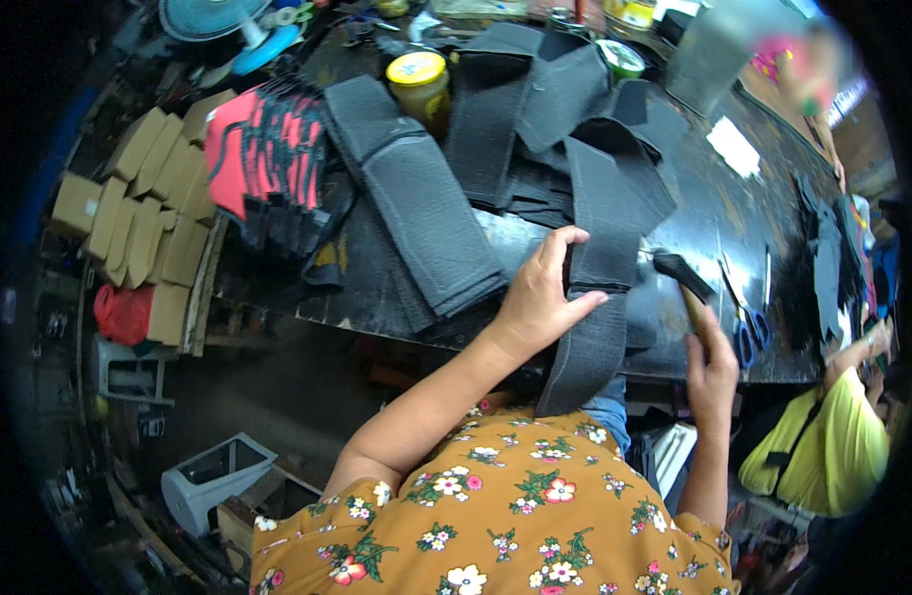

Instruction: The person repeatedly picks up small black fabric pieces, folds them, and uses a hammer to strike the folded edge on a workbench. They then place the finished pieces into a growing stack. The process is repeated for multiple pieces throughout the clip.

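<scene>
A long black fabric strip (597, 332) runs from the pile on the table down over the near edge toward my lap. My left hand (543, 297) holds it at its left side, the thumb lying across the strip and the fingertips up along the edge. To the right, my right hand (712, 362) is closed round a short tool with a dark, narrow head (682, 275); it looks like a hammer, but its handle is mostly covered. Blue-handled scissors (748, 327) lie just right of that hand. Left of my left hand is a stack of black fabric pieces (426, 218).
More black pieces (490, 119) are heaped farther back, beside a yellow-lidded jar (418, 84). Pink-and-black pieces (262, 149) lie at the table's left end, near brown cardboard boxes (153, 159). A metal can (709, 64) stands back right. A person in yellow (818, 451) sits at the right.
</scene>
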A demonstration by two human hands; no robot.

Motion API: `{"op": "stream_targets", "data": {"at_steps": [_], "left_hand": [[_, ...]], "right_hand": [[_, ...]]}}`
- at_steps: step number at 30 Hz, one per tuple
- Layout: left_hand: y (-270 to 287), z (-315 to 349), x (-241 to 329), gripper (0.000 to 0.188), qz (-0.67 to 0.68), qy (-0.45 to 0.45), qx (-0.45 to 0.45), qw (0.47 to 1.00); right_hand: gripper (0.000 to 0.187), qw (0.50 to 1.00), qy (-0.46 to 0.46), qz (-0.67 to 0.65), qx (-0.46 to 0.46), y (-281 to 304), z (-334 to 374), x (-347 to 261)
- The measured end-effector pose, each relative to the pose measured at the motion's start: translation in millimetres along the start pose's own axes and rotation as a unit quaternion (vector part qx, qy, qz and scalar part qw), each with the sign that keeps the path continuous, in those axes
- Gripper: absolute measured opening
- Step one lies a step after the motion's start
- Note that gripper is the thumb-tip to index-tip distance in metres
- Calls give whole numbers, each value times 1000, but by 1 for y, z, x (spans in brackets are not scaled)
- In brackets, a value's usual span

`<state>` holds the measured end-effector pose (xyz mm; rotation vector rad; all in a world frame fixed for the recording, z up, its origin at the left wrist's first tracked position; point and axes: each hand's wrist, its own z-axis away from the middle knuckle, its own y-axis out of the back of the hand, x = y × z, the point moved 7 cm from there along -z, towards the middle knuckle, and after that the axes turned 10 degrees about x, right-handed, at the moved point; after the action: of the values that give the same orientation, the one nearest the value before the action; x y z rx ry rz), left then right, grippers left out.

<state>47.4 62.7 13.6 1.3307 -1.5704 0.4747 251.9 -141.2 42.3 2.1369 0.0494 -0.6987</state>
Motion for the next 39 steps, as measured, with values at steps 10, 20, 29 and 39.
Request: {"op": "stream_targets", "data": {"at_steps": [10,20,29,39], "left_hand": [[17,-15,39,79,304,142,-71,939],[229,-124,-8,73,80,-98,265,956],[232,-127,-122,66,-299,34,279,912],[158,-105,-88,60,-449,-48,35,892]], "right_hand": [[71,997,23,-75,10,-7,-22,7],[35,791,-99,-546,-256,-158,-89,-183],[70,807,-151,-487,-298,-228,-100,-200],[46,944,-31,-327,20,-218,-229,-127]]}}
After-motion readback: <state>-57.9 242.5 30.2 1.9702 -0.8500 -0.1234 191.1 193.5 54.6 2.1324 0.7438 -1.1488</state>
